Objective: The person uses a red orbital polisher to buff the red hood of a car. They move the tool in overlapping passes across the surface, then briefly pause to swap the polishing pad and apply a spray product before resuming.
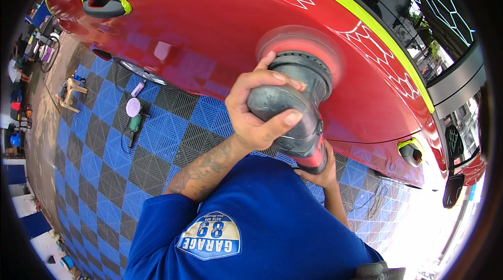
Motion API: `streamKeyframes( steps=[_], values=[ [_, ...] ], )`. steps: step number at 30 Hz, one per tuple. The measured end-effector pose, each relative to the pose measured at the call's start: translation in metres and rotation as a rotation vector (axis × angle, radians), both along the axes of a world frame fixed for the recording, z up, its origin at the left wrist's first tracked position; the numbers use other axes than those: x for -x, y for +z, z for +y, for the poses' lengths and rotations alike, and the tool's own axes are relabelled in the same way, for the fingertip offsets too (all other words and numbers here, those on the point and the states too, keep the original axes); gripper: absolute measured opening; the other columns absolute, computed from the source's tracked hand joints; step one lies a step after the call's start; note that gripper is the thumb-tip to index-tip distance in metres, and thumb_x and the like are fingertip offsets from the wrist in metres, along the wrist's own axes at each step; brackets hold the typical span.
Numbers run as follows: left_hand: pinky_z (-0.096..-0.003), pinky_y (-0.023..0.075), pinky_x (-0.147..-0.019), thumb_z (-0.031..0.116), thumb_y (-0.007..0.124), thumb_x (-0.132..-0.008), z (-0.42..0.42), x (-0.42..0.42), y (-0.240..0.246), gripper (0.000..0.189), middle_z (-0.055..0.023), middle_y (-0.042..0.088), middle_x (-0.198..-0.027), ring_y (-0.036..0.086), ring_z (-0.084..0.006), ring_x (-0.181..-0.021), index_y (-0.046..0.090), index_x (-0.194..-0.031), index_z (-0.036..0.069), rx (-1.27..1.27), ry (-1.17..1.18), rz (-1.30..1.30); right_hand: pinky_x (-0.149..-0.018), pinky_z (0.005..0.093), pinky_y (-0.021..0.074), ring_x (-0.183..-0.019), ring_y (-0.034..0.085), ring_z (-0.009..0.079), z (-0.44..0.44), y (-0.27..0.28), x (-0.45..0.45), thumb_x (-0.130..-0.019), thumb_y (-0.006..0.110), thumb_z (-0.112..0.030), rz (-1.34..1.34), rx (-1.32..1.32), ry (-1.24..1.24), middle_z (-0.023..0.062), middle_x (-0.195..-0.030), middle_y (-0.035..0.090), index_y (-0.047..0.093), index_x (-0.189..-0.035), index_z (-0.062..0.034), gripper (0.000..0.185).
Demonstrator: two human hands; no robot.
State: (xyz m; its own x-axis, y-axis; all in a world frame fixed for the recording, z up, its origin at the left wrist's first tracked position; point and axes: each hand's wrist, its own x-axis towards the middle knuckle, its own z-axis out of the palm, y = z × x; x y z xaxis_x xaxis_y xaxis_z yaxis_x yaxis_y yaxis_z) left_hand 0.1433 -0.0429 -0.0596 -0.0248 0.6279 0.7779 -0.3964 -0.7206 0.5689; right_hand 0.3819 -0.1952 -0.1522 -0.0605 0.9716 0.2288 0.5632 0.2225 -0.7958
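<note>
Both of my hands hold a dark polisher with a red rear part (302,123). My left hand (261,103) wraps around its rounded head, fingers over the top and thumb below. Underneath, my right hand (324,168) grips the rear end of the body. The polisher's round pad (300,44) looks blurred and lies against the glossy red side panel of a car (204,24). Yellow-green masking tape (377,16) runs along the window edge and also surrounds the door handles (102,7) (410,153). Part of my right hand is hidden behind the tool.
Blue and black floor tiles (157,134) lie below the car. On them are a green polisher (134,123) with a pale purple pad, a purple-and-white tool (137,89) and a small beige stool (72,93). A cable (377,201) lies at the right, near a side mirror (454,191).
</note>
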Motion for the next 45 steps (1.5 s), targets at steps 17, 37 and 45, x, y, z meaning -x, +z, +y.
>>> streamKeyframes(
  steps=[17, 37, 45],
  values=[
    [-0.0621, 0.0206, -0.115, 0.038, 0.074, -0.084, -0.001, -0.006, -0.003, 0.052, -0.0153, 0.067, -0.088, 0.069, -0.0282, -0.086, 0.046, -0.115, 0.007, 0.047, 0.029, -0.073, -0.097, 0.0425, 0.0507, -0.11, 0.065, 0.0349, 0.002, 0.001, -0.008, -0.056, 0.093, -0.033, -0.078, 0.087, 0.006, 0.0199, -0.122, 0.062, 0.038, -0.138, -0.0021, 0.103],
    [-0.0547, 0.027, -0.114, 0.029, 0.073, -0.082, 0.011, 0.007, 0.02, 0.051, -0.0165, 0.07, -0.091, 0.07, -0.0276, -0.088, 0.048, -0.117, 0.003, 0.065, 0.093, -0.176, -0.097, 0.0418, 0.0508, -0.11, 0.065, 0.035, 0.016, 0.023, 0.018, -0.059, 0.091, -0.034, 0.039, 0.123, 0.029, 0.0199, -0.123, 0.063, 0.038, -0.141, -0.0054, 0.102],
    [-0.0536, 0.0291, -0.112, 0.022, 0.084, -0.071, -0.03, -0.072, 0.009, 0.041, -0.0062, 0.072, -0.094, 0.069, -0.021, -0.095, 0.064, -0.104, 0.007, 0.046, 0.012, 0.028, -0.095, 0.0435, 0.051, -0.109, 0.065, 0.0338, -0.042, -0.034, -0.058, -0.055, 0.094, -0.034, -0.002, 0.025, -0.088, 0.0246, -0.118, 0.063, 0.032, -0.14, 0.0023, 0.112]
  ],
)
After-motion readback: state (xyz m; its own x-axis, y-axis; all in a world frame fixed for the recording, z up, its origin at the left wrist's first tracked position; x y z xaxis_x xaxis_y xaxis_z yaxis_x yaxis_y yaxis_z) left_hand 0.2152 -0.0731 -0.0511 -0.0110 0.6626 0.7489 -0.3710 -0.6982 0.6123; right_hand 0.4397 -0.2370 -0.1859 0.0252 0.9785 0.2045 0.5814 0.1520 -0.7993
